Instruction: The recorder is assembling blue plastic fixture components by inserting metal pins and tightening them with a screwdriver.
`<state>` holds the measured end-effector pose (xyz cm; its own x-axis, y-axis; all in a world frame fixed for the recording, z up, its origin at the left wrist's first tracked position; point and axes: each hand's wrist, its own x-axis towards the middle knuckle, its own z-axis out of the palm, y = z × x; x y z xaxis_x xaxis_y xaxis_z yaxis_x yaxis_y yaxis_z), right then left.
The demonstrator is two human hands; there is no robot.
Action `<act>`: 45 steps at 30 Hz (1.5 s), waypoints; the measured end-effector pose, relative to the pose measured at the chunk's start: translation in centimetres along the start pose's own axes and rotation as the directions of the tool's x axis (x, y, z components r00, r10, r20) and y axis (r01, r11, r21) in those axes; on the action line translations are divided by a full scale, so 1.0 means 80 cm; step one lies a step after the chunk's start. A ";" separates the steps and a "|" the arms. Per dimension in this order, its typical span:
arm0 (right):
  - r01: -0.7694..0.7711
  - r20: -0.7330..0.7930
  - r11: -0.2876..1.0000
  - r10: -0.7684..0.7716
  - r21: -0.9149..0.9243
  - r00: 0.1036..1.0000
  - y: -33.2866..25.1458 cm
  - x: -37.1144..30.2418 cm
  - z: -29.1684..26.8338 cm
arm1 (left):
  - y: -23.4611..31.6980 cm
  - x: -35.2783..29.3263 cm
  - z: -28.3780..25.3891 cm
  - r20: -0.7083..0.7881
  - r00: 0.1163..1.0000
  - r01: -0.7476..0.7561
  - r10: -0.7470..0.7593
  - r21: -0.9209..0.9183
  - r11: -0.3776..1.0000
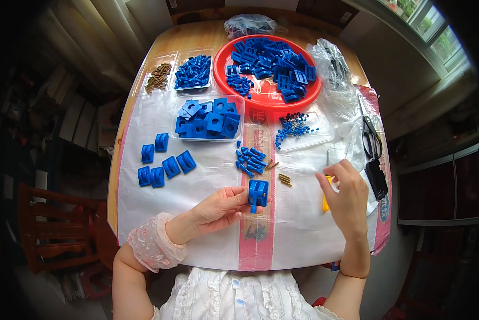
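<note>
My left hand [226,205] is closed on a blue plastic bracket [258,191], thumb against its left side. A narrow blue piece sticks out of the bracket's near edge. My right hand [348,194] is over a yellow-handled tool [325,201] at the right, its thumb apart from the curved fingers. A thin metal shaft shows just beyond those fingers; the tool looks like a screwdriver, partly hidden by the hand. Beyond the held bracket lie small tapered blue pieces [251,160] in a pile and several brass pins [285,180].
Similar blue brackets [171,167] sit at the left. Clear trays hold square blue plates [199,128], blue tapered pieces [193,72] and brass screws or pins [158,78]. A red basin [222,80] of blue parts stands far back. Small blue bits [292,128] and black scissors [371,137] lie right.
</note>
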<state>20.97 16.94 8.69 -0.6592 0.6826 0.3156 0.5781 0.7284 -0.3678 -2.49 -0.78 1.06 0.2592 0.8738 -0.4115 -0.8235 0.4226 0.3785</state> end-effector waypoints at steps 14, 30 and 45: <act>-0.080 0.316 0.928 0.203 -0.363 0.927 0.049 -0.019 -0.005 | 0.011 0.003 0.000 -0.001 0.998 -0.059 0.059 0.025 0.998; 0.326 -0.150 0.853 -0.290 0.408 0.945 -0.009 -0.021 0.033 | 0.027 0.008 -0.006 -0.011 0.995 -0.098 0.098 0.000 0.995; 0.455 -0.307 0.823 -0.360 0.340 0.881 0.018 -0.020 0.031 | 0.032 0.002 -0.010 -0.009 0.994 -0.107 0.107 0.004 0.994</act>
<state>21.65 16.76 5.48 -0.6416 0.3572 0.6788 0.0120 0.8895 -0.4568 -4.91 0.26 1.30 0.1647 0.9119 -0.3759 -0.8446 0.3273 0.4238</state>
